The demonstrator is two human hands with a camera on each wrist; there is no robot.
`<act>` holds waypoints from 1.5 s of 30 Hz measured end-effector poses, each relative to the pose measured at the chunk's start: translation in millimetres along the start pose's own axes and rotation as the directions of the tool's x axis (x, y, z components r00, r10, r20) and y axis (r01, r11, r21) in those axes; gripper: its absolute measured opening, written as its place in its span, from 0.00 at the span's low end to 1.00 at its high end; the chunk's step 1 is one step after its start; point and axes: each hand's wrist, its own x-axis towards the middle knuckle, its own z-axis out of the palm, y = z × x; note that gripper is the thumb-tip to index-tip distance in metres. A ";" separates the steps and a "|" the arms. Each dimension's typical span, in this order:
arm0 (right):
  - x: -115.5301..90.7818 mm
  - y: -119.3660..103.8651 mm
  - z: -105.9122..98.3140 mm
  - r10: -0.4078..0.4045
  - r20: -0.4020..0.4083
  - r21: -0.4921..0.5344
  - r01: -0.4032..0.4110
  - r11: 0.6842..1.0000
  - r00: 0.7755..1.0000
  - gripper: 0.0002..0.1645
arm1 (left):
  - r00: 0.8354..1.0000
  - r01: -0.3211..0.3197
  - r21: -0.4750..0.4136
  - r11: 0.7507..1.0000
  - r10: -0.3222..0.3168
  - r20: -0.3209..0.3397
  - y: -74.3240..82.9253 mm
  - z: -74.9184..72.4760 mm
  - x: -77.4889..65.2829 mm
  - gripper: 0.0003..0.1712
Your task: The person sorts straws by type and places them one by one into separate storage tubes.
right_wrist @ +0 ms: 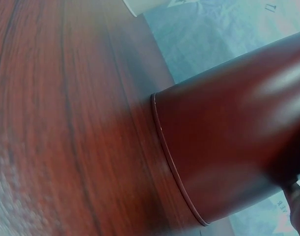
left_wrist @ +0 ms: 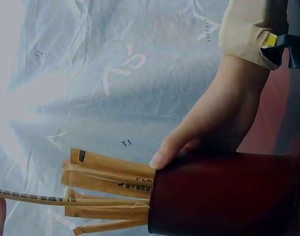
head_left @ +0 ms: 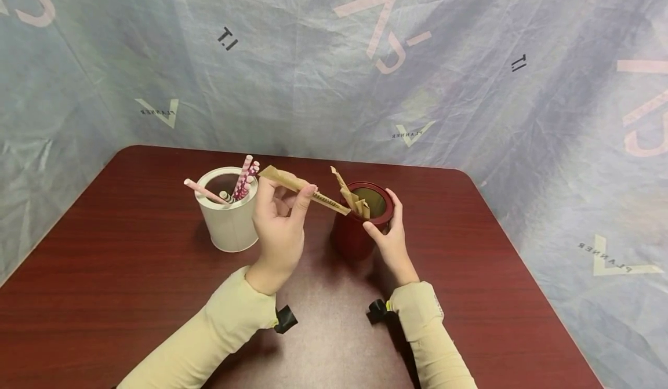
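My left hand [head_left: 279, 224] pinches a slim brown paper packet [head_left: 292, 181] with printed lettering between thumb and fingers. The packet slants down to the right, its lower end at the rim of a dark red can [head_left: 356, 235]; I cannot tell whether that end is inside. Several similar brown paper packets [left_wrist: 113, 162] stick out of the can's mouth in the left wrist view. My right hand [head_left: 391, 241] holds the can by its right side, thumb at the near rim. In the right wrist view the can's lower wall [right_wrist: 223, 132] fills much of the picture.
Left of my left hand stands a white can [head_left: 229, 226] holding pink and patterned paper straws [head_left: 244, 181]. Both cans are at the dark reddish wooden table [head_left: 130, 250]. Behind it hangs a grey printed cloth [head_left: 292, 87].
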 end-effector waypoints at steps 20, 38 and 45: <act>1.0 -0.4 -0.3 0.005 0.003 -0.012 -0.005 1.000 1.000 0.48 | 0.973 -0.143 0.059 0.988 0.129 0.189 -16.5 6.3 -12.2 0.14; -0.7 -0.3 0.7 0.016 0.004 -0.008 -0.016 1.000 1.000 0.49 | 0.958 -0.128 0.292 0.948 0.042 0.284 -55.2 -1.6 -19.7 0.06; -0.3 -0.8 0.7 0.009 0.005 -0.014 -0.009 1.000 1.000 0.48 | 0.952 -0.143 0.332 0.932 0.037 0.305 -67.0 -1.2 -19.8 0.05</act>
